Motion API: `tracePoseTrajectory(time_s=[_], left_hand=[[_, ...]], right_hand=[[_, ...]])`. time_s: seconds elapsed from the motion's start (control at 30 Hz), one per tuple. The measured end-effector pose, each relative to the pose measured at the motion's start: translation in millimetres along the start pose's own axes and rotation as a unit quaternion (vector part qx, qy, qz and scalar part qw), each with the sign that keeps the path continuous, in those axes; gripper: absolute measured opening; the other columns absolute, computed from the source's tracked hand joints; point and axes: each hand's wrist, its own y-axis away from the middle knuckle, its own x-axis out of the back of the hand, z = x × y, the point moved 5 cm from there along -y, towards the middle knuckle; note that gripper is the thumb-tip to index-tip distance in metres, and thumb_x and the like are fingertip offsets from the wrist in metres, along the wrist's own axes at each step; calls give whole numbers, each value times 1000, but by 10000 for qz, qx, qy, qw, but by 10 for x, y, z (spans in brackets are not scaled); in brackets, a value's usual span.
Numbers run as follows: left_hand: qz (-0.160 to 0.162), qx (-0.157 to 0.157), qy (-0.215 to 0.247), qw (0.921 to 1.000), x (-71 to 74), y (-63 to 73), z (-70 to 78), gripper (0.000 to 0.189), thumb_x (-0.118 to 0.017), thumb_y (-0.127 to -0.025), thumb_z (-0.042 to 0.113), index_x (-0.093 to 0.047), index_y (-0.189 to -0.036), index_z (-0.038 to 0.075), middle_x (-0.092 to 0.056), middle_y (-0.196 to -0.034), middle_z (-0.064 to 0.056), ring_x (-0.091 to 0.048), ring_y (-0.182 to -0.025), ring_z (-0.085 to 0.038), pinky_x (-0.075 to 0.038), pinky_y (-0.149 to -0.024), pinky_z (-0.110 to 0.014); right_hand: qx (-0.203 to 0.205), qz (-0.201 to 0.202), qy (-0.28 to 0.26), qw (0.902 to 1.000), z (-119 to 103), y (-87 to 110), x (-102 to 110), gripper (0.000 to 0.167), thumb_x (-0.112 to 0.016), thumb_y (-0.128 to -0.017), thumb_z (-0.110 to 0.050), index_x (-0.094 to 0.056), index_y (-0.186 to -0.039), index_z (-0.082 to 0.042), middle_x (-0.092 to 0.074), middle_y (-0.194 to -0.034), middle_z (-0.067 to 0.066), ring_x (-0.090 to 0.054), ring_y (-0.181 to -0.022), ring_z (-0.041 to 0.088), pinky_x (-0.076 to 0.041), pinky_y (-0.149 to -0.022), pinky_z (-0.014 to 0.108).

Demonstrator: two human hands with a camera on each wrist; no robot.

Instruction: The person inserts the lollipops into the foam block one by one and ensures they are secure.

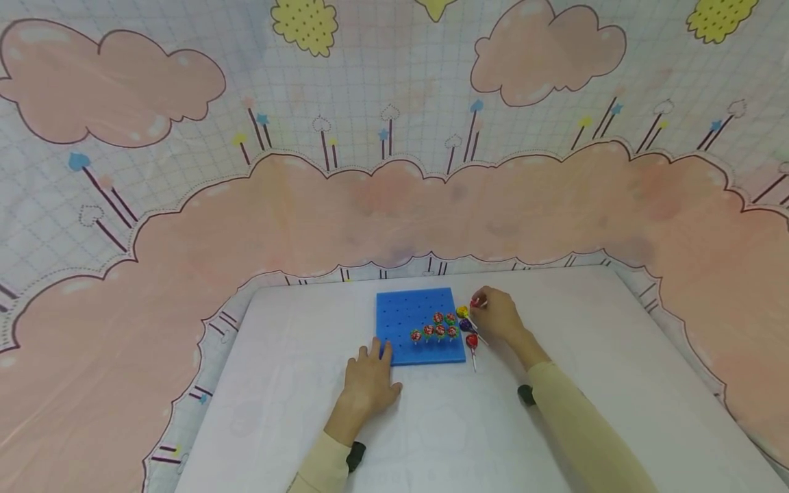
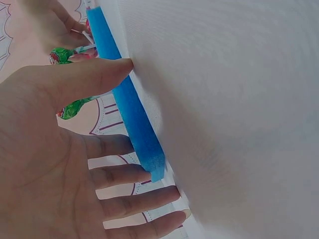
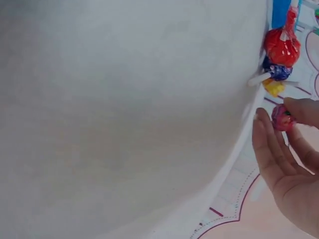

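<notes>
A blue pegboard (image 1: 401,300) with rows of holes lies on the white table. Several lollipops (image 1: 428,331) in red and green wrappers stand upright in its right half. My left hand (image 1: 368,383) lies at the front left corner, fingers straight and spread; the left wrist view shows the fingertips along the board's blue edge (image 2: 137,119). To the right of the board my right hand (image 1: 498,315) pinches a pinkish-red lollipop (image 3: 282,118) by thumb and fingers. Beside it lie a yellow lollipop (image 1: 462,311), a dark purple one (image 1: 466,325) and a red one (image 1: 472,341).
The white tabletop (image 1: 296,383) extends around the board on both sides. Behind it hangs a printed cloth (image 1: 345,219) with clouds and small flowers. Each wrist wears a dark band, such as the one on the left wrist (image 1: 355,457).
</notes>
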Motion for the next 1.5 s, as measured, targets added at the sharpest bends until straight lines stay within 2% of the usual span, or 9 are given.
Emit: tracePoseTrajectory(time_s=[0.2,0.47,0.7,0.87,1.1,1.33,1.5], left_hand=[[27,-7,29,10000,6,5,-5,81,-79,-89,46,-52,-151,1,-47,-154,-25,-54,-129,-44,-53,-97,-57],[-7,-7,25,10000,13,8,-3,82,-78,-89,47,-52,-151,1,-47,-153,-25,-54,-128,-44,-53,-96,-56],[26,-30,-10,10000,19,11,-8,82,-78,-90,47,-51,-151,1,-47,-154,-25,-54,-129,-44,-53,-97,-56],[-4,-27,4,10000,6,4,-13,82,-78,-89,47,-51,-152,1,-46,-154,-25,-54,-131,-44,-52,-98,-57],[8,-49,-53,10000,1,-1,-11,82,-78,-89,48,-52,-151,1,-47,-153,-25,-54,-129,-44,-53,-97,-56],[7,-53,-22,10000,4,-5,-9,82,-79,-88,47,-52,-150,1,-47,-153,-25,-54,-130,-44,-53,-97,-57],[15,-48,-5,10000,0,-13,-9,82,-79,-88,47,-52,-151,1,-47,-153,-25,-54,-130,-44,-52,-97,-57]], right_hand=[[35,178,-217,9996,-59,-35,54,23,-77,-93,-15,-71,-113,-3,-72,-108,15,-70,-95,30,-59,-86,46],[67,381,-473,9981,-132,-51,84,24,-77,-94,-18,-73,-114,-4,-73,-110,15,-72,-92,28,-60,-77,40],[229,456,-572,9971,-235,-63,91,26,-77,-96,-20,-73,-117,-6,-75,-106,13,-71,-93,28,-61,-79,41],[111,399,-669,9969,-263,-74,74,27,-78,-96,-20,-70,-119,-8,-74,-108,12,-69,-96,28,-61,-83,41],[66,434,-782,9960,-283,-109,52,27,-81,-94,-21,-68,-114,-8,-74,-107,13,-70,-95,28,-60,-84,42],[394,563,-809,9944,-311,-137,44,26,-83,-92,-25,-71,-110,-10,-75,-102,9,-71,-88,25,-60,-73,37],[584,651,-954,9916,-354,-148,51,26,-84,-91,-24,-73,-110,-9,-76,-103,11,-74,-91,27,-62,-75,39]])
